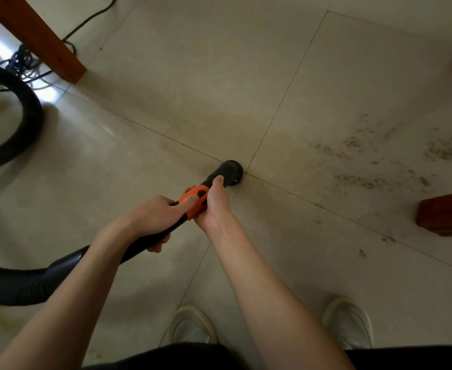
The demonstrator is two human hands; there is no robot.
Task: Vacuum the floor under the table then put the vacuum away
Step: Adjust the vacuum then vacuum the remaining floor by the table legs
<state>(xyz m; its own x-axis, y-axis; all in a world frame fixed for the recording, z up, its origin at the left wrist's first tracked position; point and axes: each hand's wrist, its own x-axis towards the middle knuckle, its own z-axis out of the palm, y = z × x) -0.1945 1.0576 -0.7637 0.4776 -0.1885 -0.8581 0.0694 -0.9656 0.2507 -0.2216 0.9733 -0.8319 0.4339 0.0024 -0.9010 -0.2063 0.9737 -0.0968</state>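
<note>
Black corrugated hose (11, 285) loops at left. Left hand (152, 217) grips black vacuum wand (166, 231) (thumb on orange collar (194, 200)); right hand (214, 204) clasps collar. Nozzle (231, 170) touches tile floor (192, 102); crumbs (379, 161) lie right, near table leg (446, 212).

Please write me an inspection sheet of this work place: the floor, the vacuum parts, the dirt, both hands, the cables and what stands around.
Surface: pale tiled floor with dark grout lines.
Job's things: black vacuum wand with orange handle piece, its nozzle down near the floor where four tiles meet; ribbed black hose runs off to the left and loops back at upper left.
Clutter: crumbs and dust scattered right of the nozzle, not yet picked up.
Grippers: left hand grips the wand behind the orange piece; right hand holds it ahead, thumb along the tube.
Cables: black cord and tangled wires behind the far left table leg.
Surroundings: wooden table legs; pale shoes at the bottom.
</note>
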